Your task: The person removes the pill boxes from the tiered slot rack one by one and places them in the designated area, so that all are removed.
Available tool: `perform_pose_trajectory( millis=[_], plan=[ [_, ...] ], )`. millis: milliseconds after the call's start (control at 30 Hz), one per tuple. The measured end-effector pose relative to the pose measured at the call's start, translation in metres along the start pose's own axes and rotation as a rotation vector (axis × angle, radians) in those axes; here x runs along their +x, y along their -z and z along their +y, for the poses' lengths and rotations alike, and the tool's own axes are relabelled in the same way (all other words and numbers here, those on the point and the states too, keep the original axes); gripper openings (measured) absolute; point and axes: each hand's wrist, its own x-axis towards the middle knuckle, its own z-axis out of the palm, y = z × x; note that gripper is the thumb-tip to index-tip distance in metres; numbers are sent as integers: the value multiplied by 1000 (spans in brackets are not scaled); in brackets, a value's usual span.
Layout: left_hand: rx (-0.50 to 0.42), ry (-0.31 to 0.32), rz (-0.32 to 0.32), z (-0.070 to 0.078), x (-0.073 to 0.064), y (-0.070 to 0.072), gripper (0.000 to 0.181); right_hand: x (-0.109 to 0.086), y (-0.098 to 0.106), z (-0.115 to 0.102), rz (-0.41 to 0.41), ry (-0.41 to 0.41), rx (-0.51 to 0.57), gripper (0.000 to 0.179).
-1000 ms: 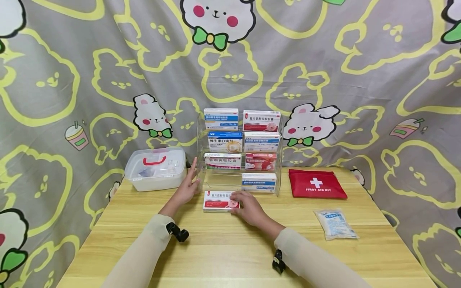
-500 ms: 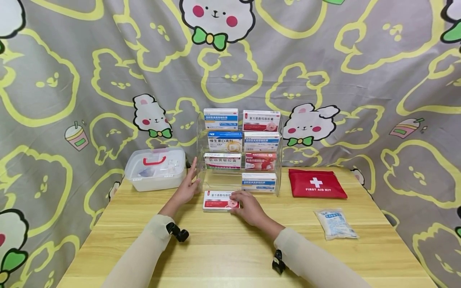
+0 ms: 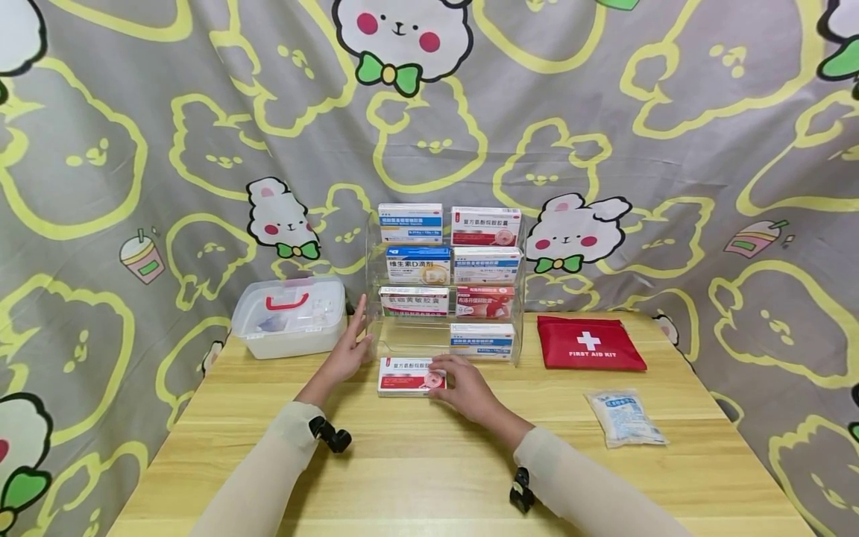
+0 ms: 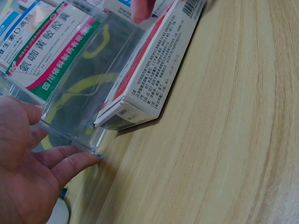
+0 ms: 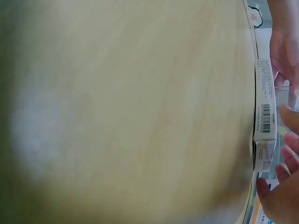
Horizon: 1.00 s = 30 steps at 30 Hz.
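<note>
A red-and-white medicine box (image 3: 405, 378) stands on its long edge on the table, close before a clear tiered display rack (image 3: 411, 334). My right hand (image 3: 466, 389) grips its right end, fingers over the top and thumb at the lower front. At the rack's left side is my left hand (image 3: 345, 353), fingers extended; in the left wrist view its fingertips (image 4: 86, 161) touch the rack's lower corner. Several medicine boxes fill the upper tiers. On the bottom tier a blue-and-white medicine box (image 3: 481, 341) sits at the right.
Left of the rack stands a clear lidded plastic box (image 3: 288, 339) with a red handle. A red first aid pouch (image 3: 590, 344) lies to the right, with a white-and-blue packet (image 3: 625, 420) nearer on the wooden table (image 3: 403, 477). A patterned curtain hangs close behind.
</note>
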Motion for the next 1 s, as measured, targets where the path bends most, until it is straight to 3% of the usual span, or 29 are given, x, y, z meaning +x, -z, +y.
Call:
perform_pose_trajectory(
  millis=[633,1000],
  plan=[
    [-20,17,-8,3,-2,0,84,-4,32,-6,37,-48,18,49],
    [-23,-1,-13,1,-1,0,83,-4,58,-7,86,-9,-8,49]
  ],
)
